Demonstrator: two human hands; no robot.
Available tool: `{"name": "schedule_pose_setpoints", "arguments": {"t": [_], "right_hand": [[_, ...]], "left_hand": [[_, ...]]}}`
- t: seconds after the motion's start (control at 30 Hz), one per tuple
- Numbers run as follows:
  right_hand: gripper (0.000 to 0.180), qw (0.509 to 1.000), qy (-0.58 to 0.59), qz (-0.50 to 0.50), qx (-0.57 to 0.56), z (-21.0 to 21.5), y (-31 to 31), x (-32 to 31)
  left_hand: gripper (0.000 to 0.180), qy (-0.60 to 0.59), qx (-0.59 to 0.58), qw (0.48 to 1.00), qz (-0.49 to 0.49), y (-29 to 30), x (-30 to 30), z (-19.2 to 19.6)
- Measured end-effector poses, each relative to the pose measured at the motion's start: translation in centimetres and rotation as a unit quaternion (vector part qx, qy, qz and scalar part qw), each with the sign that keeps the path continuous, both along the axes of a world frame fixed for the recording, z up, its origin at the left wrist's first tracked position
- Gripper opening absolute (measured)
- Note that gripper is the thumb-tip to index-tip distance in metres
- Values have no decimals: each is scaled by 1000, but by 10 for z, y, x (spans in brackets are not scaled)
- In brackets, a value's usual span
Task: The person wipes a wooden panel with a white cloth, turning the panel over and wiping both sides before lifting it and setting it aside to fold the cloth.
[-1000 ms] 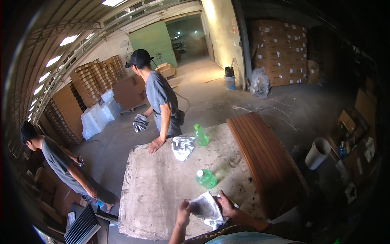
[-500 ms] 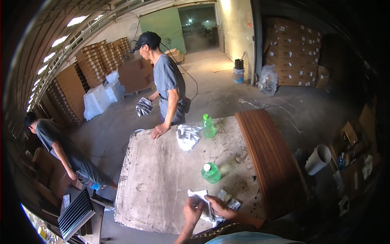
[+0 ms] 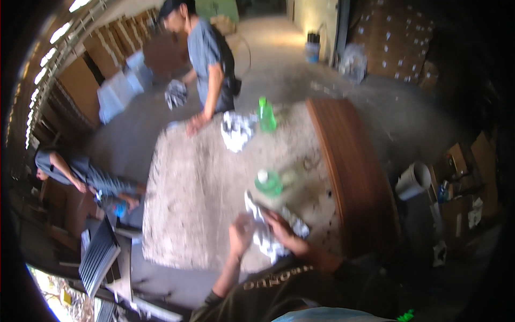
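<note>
Over the near edge of a worn, pale-topped table [image 3: 182, 204], my left hand [image 3: 241, 233] is closed at the left side of a white rag [image 3: 254, 209]. My right hand [image 3: 280, 228] grips the same rag from the right; motion blurs the fingers of both. A crumpled patterned cloth [image 3: 296, 221] lies beside and under my right hand. Just beyond the rag stands a squat green bottle with a white cap [image 3: 270, 185]. A taller green bottle [image 3: 266, 117] is farther off, next to a second crumpled white cloth [image 3: 236, 131].
Brown slatted wooden panels [image 3: 354, 177] cover the table's right side. Across the table a co-worker [image 3: 209, 59] leans one hand on it and holds a striped rag [image 3: 176, 94]. Another person [image 3: 91, 169] bends at left near dark slatted panels [image 3: 99, 260]. A white bucket [image 3: 414, 181] stands right.
My view has tilted down, so the table sits higher in the picture. Both hands remain at the white rag. The person at left has bent lower.
</note>
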State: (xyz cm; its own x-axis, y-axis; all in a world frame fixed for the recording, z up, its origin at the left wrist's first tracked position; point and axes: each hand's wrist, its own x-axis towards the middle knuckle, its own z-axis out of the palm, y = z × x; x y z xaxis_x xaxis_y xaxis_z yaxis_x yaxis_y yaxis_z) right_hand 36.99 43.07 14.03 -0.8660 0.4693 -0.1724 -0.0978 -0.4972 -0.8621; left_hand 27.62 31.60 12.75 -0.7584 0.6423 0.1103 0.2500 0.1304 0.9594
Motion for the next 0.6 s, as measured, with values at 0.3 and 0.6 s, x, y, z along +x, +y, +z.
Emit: {"name": "schedule_pose_setpoints", "arguments": {"t": [0.3, 0.6], "right_hand": [[31, 964, 15, 21, 263, -9, 40, -7], [22, 892, -148, 76, 420, 35, 78, 12]], "left_hand": [[6, -167, 125, 978, -7, -7, -28, 32], [12, -116, -16, 992, -55, -31, -38, 77]]}}
